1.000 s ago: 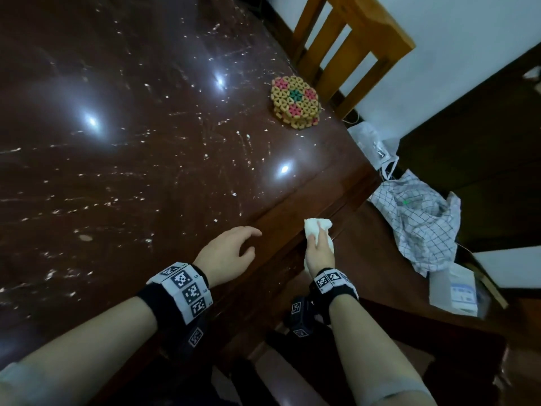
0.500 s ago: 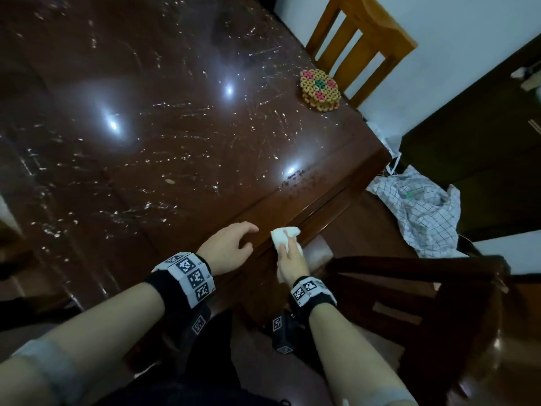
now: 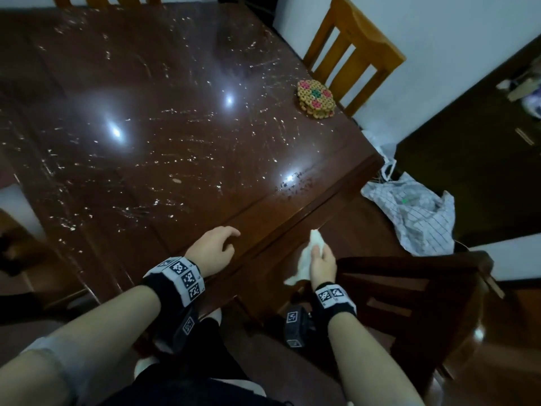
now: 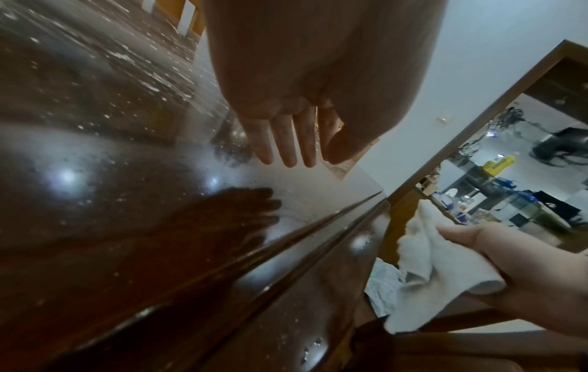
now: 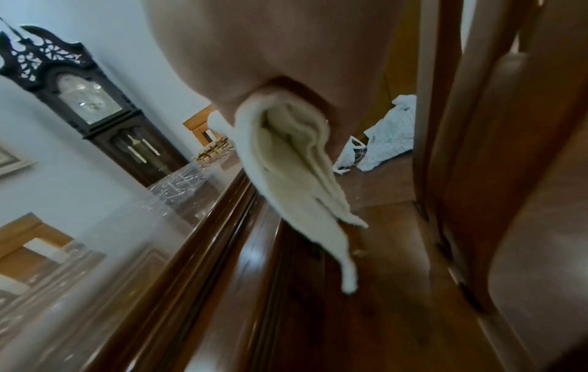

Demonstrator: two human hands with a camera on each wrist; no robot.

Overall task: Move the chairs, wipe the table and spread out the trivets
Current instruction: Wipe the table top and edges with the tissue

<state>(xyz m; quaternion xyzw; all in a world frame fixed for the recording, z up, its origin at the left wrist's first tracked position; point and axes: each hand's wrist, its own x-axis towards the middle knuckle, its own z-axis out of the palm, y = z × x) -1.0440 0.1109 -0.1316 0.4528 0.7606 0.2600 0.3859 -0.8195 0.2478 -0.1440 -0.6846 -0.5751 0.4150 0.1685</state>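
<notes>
The dark wooden table is glossy and strewn with pale crumbs and streaks. A stack of round beaded trivets lies near its far right corner. My left hand hovers open just over the near edge, fingers straight. My right hand is beside and below that edge, gripping a white cloth that hangs down. A dark wooden chair stands right of my right hand. A light wooden chair stands at the far right side.
A checked bag and a white plastic bag lie on the floor to the right. A dark cabinet stands beyond them. A tall clock stands against the wall. Another light chair's back shows at the far edge.
The view has pulled back and up, showing more of the table. The dark chair has come into view at the right. My right hand with the cloth dropped a little below the table edge.
</notes>
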